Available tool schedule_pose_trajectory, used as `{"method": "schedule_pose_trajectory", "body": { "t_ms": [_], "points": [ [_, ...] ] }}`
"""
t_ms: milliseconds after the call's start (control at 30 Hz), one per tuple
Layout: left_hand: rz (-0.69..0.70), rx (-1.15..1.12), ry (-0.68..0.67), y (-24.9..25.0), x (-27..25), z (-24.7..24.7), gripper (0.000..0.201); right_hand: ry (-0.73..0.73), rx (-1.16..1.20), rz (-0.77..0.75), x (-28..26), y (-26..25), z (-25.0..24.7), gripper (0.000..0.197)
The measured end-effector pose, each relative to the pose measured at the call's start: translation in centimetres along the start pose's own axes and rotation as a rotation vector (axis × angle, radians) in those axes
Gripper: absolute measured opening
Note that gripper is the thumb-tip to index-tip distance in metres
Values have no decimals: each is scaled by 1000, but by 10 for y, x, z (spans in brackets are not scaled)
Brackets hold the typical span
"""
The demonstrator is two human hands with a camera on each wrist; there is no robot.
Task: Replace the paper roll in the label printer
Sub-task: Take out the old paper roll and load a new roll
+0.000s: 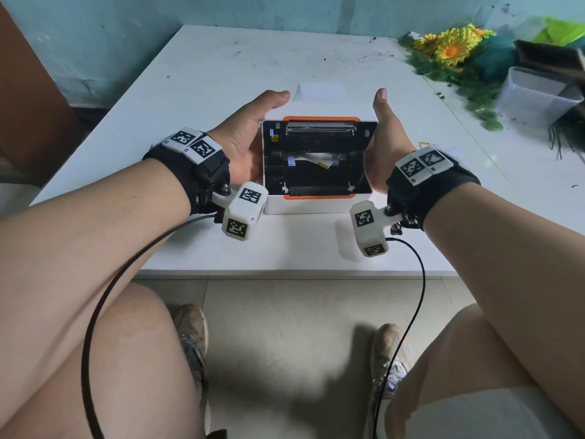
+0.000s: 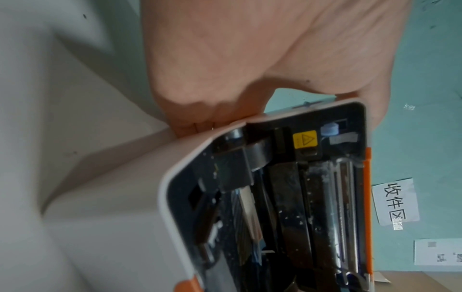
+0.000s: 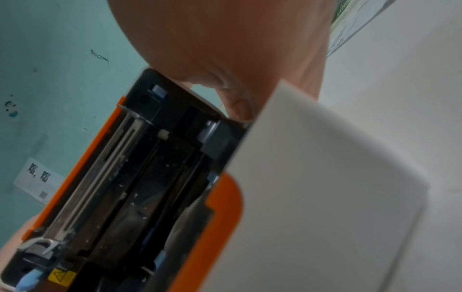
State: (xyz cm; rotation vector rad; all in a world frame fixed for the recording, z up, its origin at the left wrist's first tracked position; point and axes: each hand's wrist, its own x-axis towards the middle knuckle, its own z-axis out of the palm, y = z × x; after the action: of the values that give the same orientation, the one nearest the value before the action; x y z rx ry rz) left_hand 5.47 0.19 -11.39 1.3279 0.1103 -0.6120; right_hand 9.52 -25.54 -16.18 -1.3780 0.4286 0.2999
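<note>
A white bench (image 1: pixel 221 68), scuffed with dark marks, stands against a pale teal wall (image 1: pixel 95 33) and carries a white label printer (image 1: pixel 316 205) near its front edge, squarely before a seated person whose bare knees and worn shoes (image 1: pixel 191 331) show over a tiled floor (image 1: pixel 285 312). The printer's lid (image 1: pixel 319 153) is raised, its black underside with an orange-trimmed edge and a metal print bar facing the head camera; whether a paper roll sits inside cannot be told. The left hand (image 1: pixel 247 134) flanks the lid's left side, palm against it, thumb stretched along the far top corner; the left wrist view shows the fingers (image 2: pixel 192 110) bent behind the lid's edge, so the grip is closed on the lid. The right hand (image 1: pixel 384 147) mirrors it on the right side, thumb upright past the top corner, fingers (image 3: pixel 235 104) tucked behind the lid in the right wrist view. Both wrists wear black straps with white marker blocks (image 1: pixel 243 213) and trailing black cables (image 1: pixel 95 312). At the bench's far right lie artificial sunflowers (image 1: pixel 449 47) with green foliage and a clear plastic container (image 1: pixel 535 90). A small yellow warning sticker (image 2: pixel 305 139) marks the lid's inside, and a white label with Chinese characters (image 2: pixel 396 201) is stuck on the wall.
</note>
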Motion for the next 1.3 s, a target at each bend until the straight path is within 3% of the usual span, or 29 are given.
{"method": "schedule_pose_trajectory", "body": {
  "t_ms": [133, 267, 300, 367, 567, 700, 800, 867, 1000, 1067, 1200, 1300],
  "points": [
    [5, 3, 11, 0, 0, -1, 60, 34, 6, 38, -8, 0, 1, 172],
    [1, 5, 4, -1, 0, -2, 79, 95, -19, 24, -53, -5, 28, 110],
    [2, 8, 2, -1, 0, -2, 80, 105, -27, 27, -57, -5, 30, 114],
    [6, 11, 2, -1, 1, -2, 80, 80, -3, 63, -52, -5, 28, 143],
    [8, 31, -6, 0, 1, -3, 76, 73, 87, 115, -40, -5, 23, 141],
    [14, 27, -17, -1, 1, -2, 70, 182, 30, 47, -51, -8, 30, 97],
    [11, 24, -7, -1, 2, -3, 70, 218, -22, -8, -58, -9, 32, 93],
    [22, 36, -15, 0, 2, -3, 68, 190, -26, -21, -59, -11, 30, 76],
    [43, 35, -38, 0, 3, -3, 55, -95, 64, -1, -54, -8, 20, 95],
    [60, 51, -41, -1, 3, -2, 52, -91, 86, 16, -48, -7, 19, 98],
    [84, 69, -38, -2, 3, -1, 46, 18, 80, 76, -25, -9, 13, 144],
    [86, 85, -23, -2, 2, -1, 45, 57, 83, 71, -19, -10, 12, 134]
  ]
}}
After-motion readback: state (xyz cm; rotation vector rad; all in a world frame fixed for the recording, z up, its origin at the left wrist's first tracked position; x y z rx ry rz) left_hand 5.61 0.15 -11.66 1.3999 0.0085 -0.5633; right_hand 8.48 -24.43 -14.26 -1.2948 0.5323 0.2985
